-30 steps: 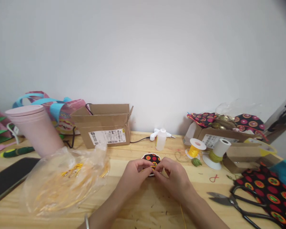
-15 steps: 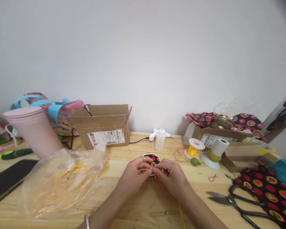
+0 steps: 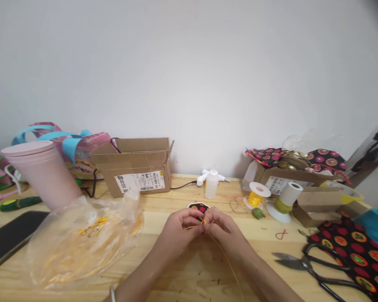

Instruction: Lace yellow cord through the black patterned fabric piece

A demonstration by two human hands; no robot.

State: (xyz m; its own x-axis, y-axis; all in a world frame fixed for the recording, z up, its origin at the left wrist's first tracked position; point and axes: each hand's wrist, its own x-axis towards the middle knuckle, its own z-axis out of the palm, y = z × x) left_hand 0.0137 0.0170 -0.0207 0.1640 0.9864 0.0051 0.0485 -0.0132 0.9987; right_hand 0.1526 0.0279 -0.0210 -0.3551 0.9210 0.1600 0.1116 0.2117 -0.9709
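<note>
My left hand (image 3: 182,226) and my right hand (image 3: 221,228) meet over the middle of the table, fingertips pinched close together. Between them runs a thin yellow cord (image 3: 224,254), looped at the fingertips, its long end trailing down past my right wrist to the table's front. Both hands grip this cord. Just behind the fingers shows a small black patterned fabric piece (image 3: 199,206) with a pale edge; its lower part is hidden by my hands. I cannot tell whether the cord is fastened to it.
On the left are a plastic bag (image 3: 82,251) of yellow cord, a phone (image 3: 14,235), a pink tumbler (image 3: 44,174) and a cardboard box (image 3: 135,167). A white bottle (image 3: 211,184) stands behind my hands. Right: yellow spool (image 3: 255,197), green spool (image 3: 284,205), scissors (image 3: 305,264), patterned fabric (image 3: 359,247).
My fingertips have shifted slightly, and the cord's long end now runs in front of my right palm instead of emerging beneath the wrist. The fabric piece has moved slightly left.
</note>
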